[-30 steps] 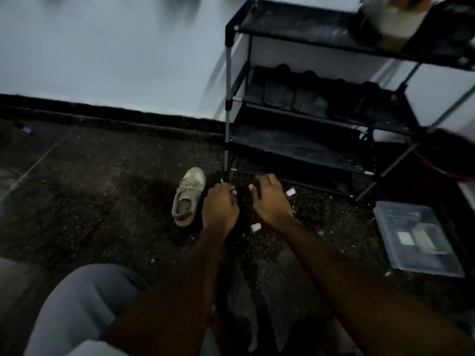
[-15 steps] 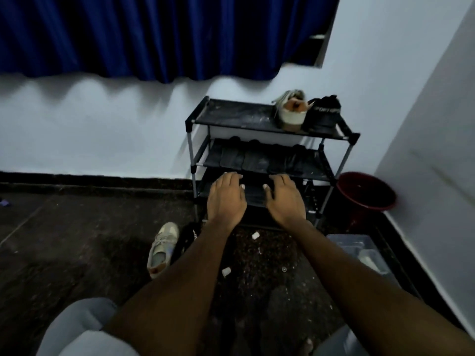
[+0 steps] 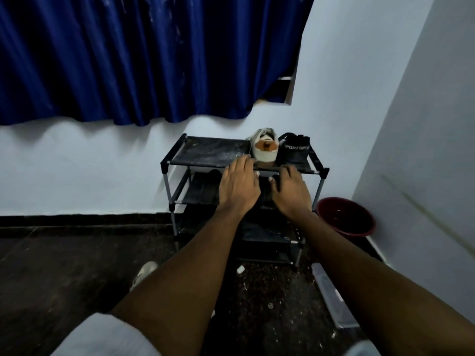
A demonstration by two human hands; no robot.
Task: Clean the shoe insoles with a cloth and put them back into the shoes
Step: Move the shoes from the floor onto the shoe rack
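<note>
A pale shoe point(image 3: 144, 274) lies on the dark floor point(image 3: 51, 278), partly hidden behind the left forearm. Farther out, the left hand point(image 3: 239, 185) and right hand point(image 3: 290, 194) reach side by side toward the shoe rack point(image 3: 205, 152), fingers spread and palms down, with something dark between them that cannot be made out. On the rack's top shelf stand a white shoe point(image 3: 264, 150), just beyond the left fingertips, and a black shoe point(image 3: 297, 150) beside it.

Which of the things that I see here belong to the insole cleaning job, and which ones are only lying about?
Belong to the job:
- white shoe on the rack's top shelf
- black shoe beside it
- white shoe on the floor
- left hand, right hand, both empty

Lying about:
- shoe rack
- red bucket
- clear plastic lid
- blue curtain
</note>
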